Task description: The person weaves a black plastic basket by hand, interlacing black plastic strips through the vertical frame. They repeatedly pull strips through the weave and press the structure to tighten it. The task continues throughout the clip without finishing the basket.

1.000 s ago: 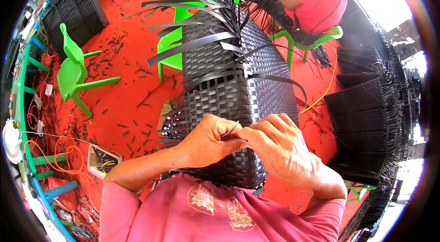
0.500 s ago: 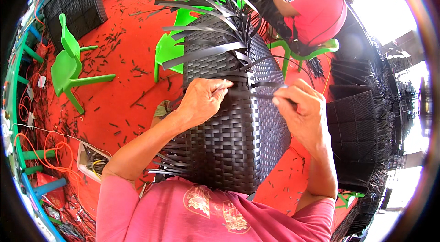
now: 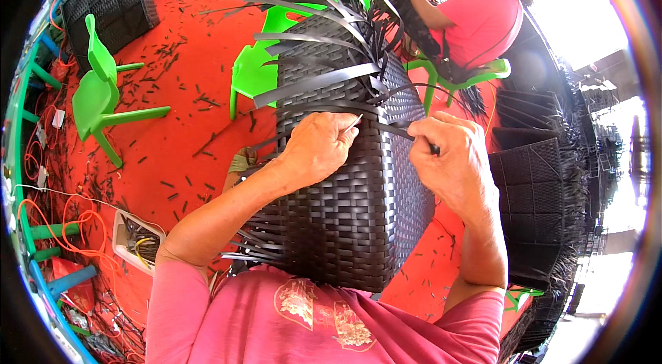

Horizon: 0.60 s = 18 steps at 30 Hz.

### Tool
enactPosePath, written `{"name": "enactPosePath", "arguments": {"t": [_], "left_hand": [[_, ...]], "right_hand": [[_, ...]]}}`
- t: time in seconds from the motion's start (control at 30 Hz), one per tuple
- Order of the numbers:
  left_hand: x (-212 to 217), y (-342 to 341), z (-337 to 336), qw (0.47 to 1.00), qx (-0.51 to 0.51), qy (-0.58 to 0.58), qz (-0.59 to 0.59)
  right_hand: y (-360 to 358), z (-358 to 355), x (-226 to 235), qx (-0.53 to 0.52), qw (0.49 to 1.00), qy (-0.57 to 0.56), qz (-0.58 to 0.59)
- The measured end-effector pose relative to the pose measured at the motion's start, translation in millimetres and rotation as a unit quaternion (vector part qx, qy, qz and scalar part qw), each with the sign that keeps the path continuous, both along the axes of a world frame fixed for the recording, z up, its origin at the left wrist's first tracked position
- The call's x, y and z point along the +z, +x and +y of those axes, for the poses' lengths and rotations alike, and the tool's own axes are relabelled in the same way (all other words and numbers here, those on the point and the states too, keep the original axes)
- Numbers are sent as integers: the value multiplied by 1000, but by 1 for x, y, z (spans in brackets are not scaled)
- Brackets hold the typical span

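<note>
A black woven piece of furniture or basketwork stands before me, its corner edge facing up between my hands. My left hand is closed at the weave near that corner, finger and thumb pinching a thin pale pointed piece whose kind I cannot make out. On the corner's other side, my right hand grips a flat black weaving strip, which runs taut from the weave into the fingers. Long loose strips fan out from the unfinished upper edge, beyond both hands.
A green chair stands left on the red floor, among scattered black offcuts. Another green chair is behind the weave. A white bin sits lower left. A seated co-worker works far right; black woven panels stack at right.
My left hand has moved slightly right, toward the corner, and the pale tip now points upward. My right hand has shifted a little, and its strip now shows as a straight line from the corner.
</note>
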<state>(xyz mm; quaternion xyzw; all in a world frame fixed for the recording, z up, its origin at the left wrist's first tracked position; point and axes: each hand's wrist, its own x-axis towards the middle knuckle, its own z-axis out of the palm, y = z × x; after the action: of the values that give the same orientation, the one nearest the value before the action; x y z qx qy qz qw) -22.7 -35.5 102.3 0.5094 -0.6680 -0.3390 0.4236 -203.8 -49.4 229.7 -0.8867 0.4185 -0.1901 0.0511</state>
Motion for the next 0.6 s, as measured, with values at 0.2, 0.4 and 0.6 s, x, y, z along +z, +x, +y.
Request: {"name": "enactPosePath", "arguments": {"t": [0.2,0.4,0.6], "left_hand": [[0,-3,1,968,-5,142,207],[10,-2,2,957,-17,177,228],[5,-1,1,954,-34,174,240]], "right_hand": [[3,-4,6,21,999,23,-7],[5,-3,9,12,998,40,-37],[7,-3,8,26,998,34,-35]]}}
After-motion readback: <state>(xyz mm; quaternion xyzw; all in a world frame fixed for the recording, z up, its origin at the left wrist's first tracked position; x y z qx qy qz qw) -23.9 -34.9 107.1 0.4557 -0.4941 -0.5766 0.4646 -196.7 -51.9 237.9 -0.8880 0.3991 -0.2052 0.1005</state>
